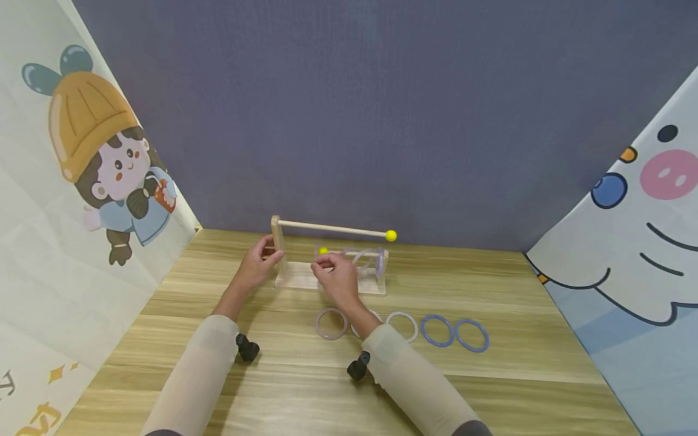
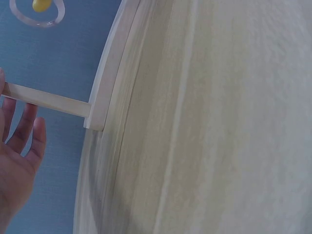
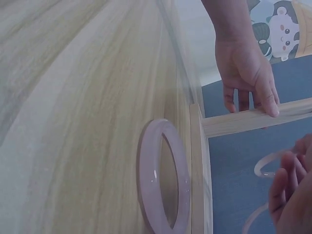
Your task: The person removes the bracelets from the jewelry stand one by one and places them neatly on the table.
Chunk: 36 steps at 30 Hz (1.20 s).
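Observation:
My left hand [image 1: 256,263] grips the left upright [image 1: 278,239] of a wooden rack, thumb on the near side and fingers behind. A long upper rod [image 1: 332,228] runs right from this upright to a yellow ball [image 1: 391,235]. Lower down, another rod points left from the right upright, ending in a yellow ball [image 1: 323,251]. My right hand [image 1: 339,280] pinches a pale pink ring [image 3: 263,165] at that ball; in the left wrist view the ring [image 2: 36,23] surrounds the ball. A pale purple ring [image 1: 380,263] hangs on the lower rod beside the right upright, with more rings leaning near it.
In front of the rack's base [image 1: 297,277], a pink ring [image 1: 331,324], two white rings, including this one [image 1: 402,327], and two blue rings [image 1: 438,330] lie in a row on the wooden table [image 1: 294,387]. My right wrist partly covers one white ring. A dark panel [image 1: 349,121] stands behind.

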Available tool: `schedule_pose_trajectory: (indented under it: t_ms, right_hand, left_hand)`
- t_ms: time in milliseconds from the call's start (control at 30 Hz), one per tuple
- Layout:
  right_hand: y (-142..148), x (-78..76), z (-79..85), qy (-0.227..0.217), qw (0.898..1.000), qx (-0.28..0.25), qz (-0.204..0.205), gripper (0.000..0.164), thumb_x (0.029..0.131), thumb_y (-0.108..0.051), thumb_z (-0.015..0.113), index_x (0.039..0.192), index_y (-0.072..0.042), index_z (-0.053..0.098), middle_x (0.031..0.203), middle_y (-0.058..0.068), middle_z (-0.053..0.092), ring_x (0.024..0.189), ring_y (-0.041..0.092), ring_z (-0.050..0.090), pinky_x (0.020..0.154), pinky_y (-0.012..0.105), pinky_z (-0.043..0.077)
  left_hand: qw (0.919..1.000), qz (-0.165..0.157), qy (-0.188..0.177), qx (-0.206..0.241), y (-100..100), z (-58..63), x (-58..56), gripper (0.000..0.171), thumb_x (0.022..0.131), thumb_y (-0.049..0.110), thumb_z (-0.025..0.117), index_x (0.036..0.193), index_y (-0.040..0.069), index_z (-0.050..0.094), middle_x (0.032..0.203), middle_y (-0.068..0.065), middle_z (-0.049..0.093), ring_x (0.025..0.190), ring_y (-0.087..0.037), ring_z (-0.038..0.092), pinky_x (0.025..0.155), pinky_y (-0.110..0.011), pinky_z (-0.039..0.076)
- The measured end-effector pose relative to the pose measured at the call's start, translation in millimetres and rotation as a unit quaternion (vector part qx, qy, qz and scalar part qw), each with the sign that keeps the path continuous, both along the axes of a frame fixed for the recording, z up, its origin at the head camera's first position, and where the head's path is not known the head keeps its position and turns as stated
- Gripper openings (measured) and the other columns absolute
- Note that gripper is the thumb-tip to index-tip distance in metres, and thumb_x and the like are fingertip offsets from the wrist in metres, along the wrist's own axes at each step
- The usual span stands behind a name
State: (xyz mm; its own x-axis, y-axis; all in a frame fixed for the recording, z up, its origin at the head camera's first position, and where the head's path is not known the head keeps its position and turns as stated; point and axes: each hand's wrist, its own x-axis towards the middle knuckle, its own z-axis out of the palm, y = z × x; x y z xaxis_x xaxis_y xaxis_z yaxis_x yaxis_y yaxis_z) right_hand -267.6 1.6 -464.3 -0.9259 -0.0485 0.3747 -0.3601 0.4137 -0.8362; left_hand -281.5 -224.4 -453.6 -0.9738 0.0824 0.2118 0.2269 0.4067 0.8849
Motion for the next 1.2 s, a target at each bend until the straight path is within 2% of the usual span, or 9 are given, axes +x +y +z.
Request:
schedule_pose_trajectory:
  t_ms: [67,167,433,600,767,1000,1200]
  right_hand:
    - [1,0.6,0.2,0.004,1.0,0.003,0.013,0.008,0.087,-0.019,0.078,0.092,-0.012,0.078,0.086,0.002,0.079,0.065,0.006,0.066,0.06,0.017,0.053]
    - [4,1.9,0.2,0.013,0.999,0.006,0.037,0.009,0.087,-0.018,0.078,0.093,-0.012,0.078,0.086,0.003,0.078,0.064,0.005,0.065,0.059,0.017,0.054]
    - [15,2.9,-5.3,0.047,0.991,0.044,0.115,0.008,0.089,-0.016,0.078,0.094,-0.009,0.076,0.087,0.004,0.078,0.064,0.002,0.059,0.059,0.016,0.052]
    - [26,4.7,-3.9,0.073,0.978,0.096,0.168,0.009,0.091,-0.017,0.078,0.097,-0.01,0.077,0.087,0.003,0.078,0.061,0.0,0.057,0.057,0.016,0.051]
    - [40,7.6,-0.5,0.093,0.964,0.124,0.216,0.006,0.091,-0.015,0.077,0.096,-0.012,0.078,0.086,0.002,0.076,0.059,-0.002,0.055,0.054,0.016,0.049]
    - [56,12.1,-2.9,0.112,0.944,0.129,0.282,0.006,0.086,-0.008,0.079,0.092,-0.009,0.078,0.082,0.003,0.073,0.058,-0.006,0.048,0.051,0.013,0.045]
    - [65,19.6,-2.2,0.144,0.927,0.135,0.318,0.006,0.085,-0.006,0.079,0.089,-0.008,0.076,0.078,0.002,0.072,0.06,-0.008,0.045,0.052,0.01,0.043]
  left_hand:
    - [1.0,-0.001,0.001,0.0,2,7.4,5.8,0.046,0.103,0.012,0.059,0.144,-0.005,0.046,0.127,-0.032,0.062,0.117,-0.041,0.061,0.082,-0.016,0.05]
    - [1.0,-0.002,0.0,0.005,3,11.2,8.8,0.046,0.103,0.012,0.06,0.143,-0.006,0.047,0.126,-0.033,0.062,0.117,-0.042,0.061,0.081,-0.015,0.05]
    - [1.0,0.0,0.002,0.007,3,8.6,8.4,0.046,0.103,0.013,0.06,0.143,-0.005,0.047,0.126,-0.033,0.062,0.118,-0.043,0.061,0.081,-0.015,0.051]
    - [1.0,-0.002,-0.001,0.009,2,7.7,7.1,0.046,0.103,0.012,0.06,0.144,-0.005,0.046,0.128,-0.033,0.061,0.119,-0.043,0.061,0.083,-0.017,0.051]
    - [1.0,-0.002,-0.003,0.01,2,9.1,6.7,0.047,0.103,0.012,0.06,0.144,-0.005,0.046,0.128,-0.033,0.061,0.119,-0.043,0.06,0.082,-0.016,0.051]
    - [0.9999,-0.005,-0.001,0.01,3,11.4,9.3,0.046,0.103,0.012,0.059,0.144,-0.006,0.046,0.127,-0.033,0.061,0.118,-0.043,0.061,0.081,-0.015,0.051]
    - [1.0,-0.005,-0.001,0.008,3,9.7,8.3,0.046,0.103,0.012,0.059,0.144,-0.006,0.046,0.128,-0.032,0.061,0.118,-0.043,0.061,0.082,-0.016,0.051]
